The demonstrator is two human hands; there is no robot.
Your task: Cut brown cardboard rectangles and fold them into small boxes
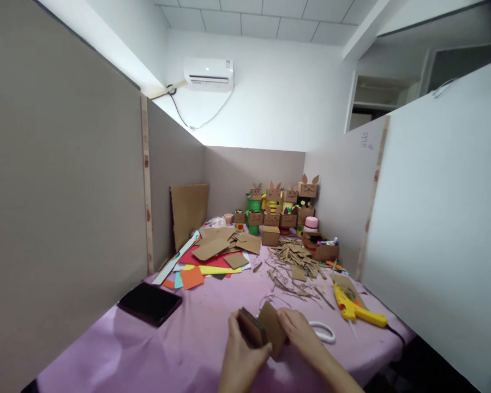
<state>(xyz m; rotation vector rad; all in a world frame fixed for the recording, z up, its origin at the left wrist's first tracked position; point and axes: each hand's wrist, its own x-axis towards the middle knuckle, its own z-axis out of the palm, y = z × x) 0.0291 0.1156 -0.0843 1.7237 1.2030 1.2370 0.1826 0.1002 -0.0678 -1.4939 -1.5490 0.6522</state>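
Low in the middle of the head view, my left hand (pixel 240 357) is closed around a small stack of brown cardboard pieces (pixel 252 328), held on edge. My right hand (pixel 298 328) grips a single cardboard square (pixel 273 327), tilted close beside the stack. Whether the square and the stack touch is hard to see. Just right of my right hand, white-handled scissors (pixel 324 332) lie on the table, their blades hidden. A yellow glue gun (pixel 358 310) rests farther right with its cord trailing off the edge.
A dark tablet-like object (pixel 150 303) lies at left on the purple tablecloth (pixel 188 349). Beyond it are coloured paper (pixel 192 277) and cardboard sheets (pixel 215 247). Cardboard scraps (pixel 297 259) are heaped at centre right. Cardboard animal figures (pixel 273 195) stand at the back, near an open box (pixel 325 251).
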